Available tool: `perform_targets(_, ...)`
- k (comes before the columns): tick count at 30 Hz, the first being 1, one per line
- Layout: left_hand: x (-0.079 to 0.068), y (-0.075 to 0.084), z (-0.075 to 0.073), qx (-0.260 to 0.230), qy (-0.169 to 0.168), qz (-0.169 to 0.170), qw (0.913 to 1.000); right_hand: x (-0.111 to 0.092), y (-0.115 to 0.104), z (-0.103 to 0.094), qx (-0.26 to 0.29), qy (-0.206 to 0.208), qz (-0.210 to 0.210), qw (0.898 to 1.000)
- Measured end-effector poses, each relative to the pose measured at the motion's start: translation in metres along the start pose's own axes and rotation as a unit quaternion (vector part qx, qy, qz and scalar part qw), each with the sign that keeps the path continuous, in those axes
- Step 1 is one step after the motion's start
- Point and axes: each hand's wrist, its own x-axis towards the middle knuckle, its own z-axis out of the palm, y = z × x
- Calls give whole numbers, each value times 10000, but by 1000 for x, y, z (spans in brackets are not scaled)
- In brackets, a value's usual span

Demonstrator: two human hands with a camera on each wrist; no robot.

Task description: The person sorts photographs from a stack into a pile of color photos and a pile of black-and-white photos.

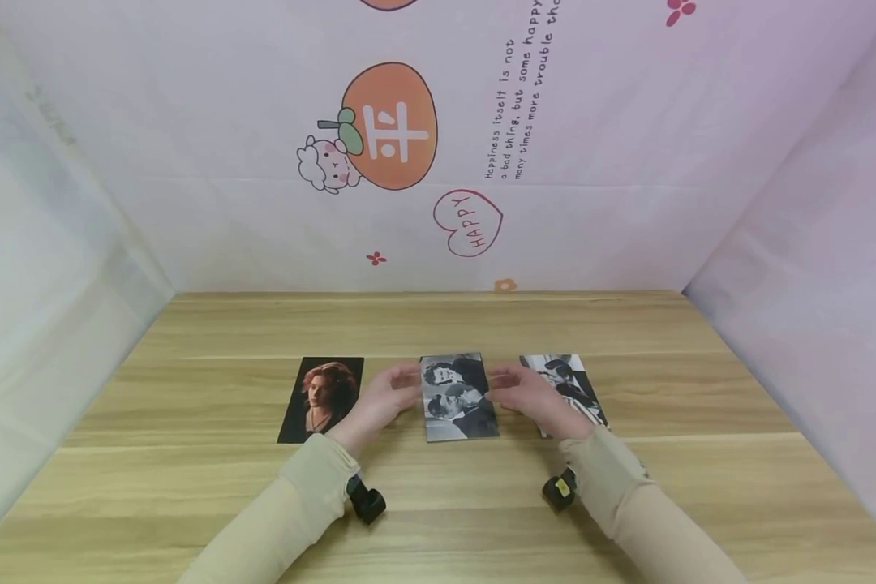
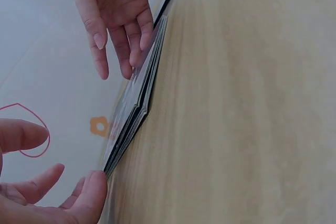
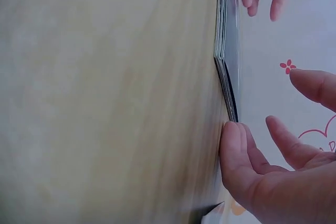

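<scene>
A small stack of black-and-white photo cards lies mid-table, the top one showing two people close together. Its layered edges appear in the left wrist view, and again as a thin stack in the right wrist view. My left hand touches the stack's left side with loosely bent fingers. On the opposite side, my right hand rests its fingertips against the edge. Neither hand grips the cards; the thumbs stand away from them.
To the left lies a dark photo card of a person with reddish hair. Another black-and-white photo card lies at the right, partly under my right wrist. A white printed cloth hangs behind the wooden table. Black wrist cameras hang below the sleeves.
</scene>
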Motion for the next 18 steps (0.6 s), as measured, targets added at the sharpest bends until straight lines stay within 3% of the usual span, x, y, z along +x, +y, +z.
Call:
perform_targets(10, -1, -1, 4, 319, -83, -59, 9994, 1, 3, 1, 154, -64, 21, 9999)
perform_targets(18, -3, 1, 4, 301, -156, -87, 9994, -1, 3, 1, 169, -100, -72, 9998)
